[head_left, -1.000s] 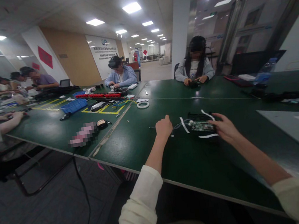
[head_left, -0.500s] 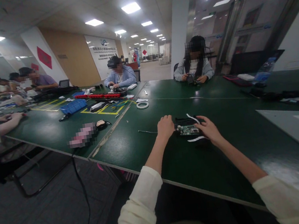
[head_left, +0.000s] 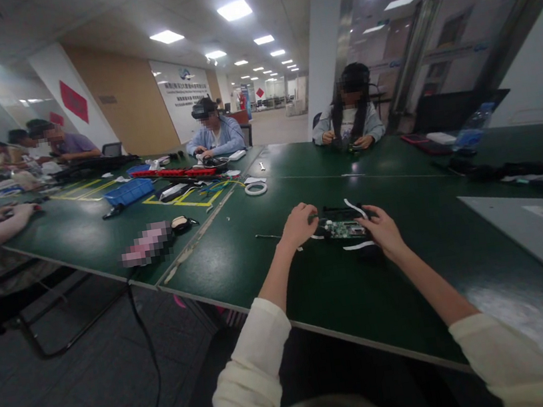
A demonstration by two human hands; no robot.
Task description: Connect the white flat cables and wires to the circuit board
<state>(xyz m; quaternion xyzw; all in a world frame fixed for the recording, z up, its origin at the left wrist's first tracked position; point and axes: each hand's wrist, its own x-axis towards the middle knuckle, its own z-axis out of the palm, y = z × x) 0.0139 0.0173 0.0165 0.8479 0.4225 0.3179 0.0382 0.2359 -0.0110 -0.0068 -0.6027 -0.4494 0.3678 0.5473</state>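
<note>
The circuit board [head_left: 344, 229] now sits closer to the left hand [head_left: 298, 227], which curls at its nine o'clock end, though I can't tell what those fingers grip. The right hand [head_left: 385, 233] pinches its three o'clock end, so it looks steadied from there.

A green rectangular circuit board [head_left: 344, 229], with small pale and silvery parts, lies face up in a black open housing [head_left: 334, 212] on the worktop [head_left: 239, 262]. The right hand [head_left: 381, 232] grips its right end; the left hand [head_left: 299, 224] is at its left end. White curved strips [head_left: 358, 246] stick out around it. A thin dark cable [head_left: 268, 235] runs out leftward.
</note>
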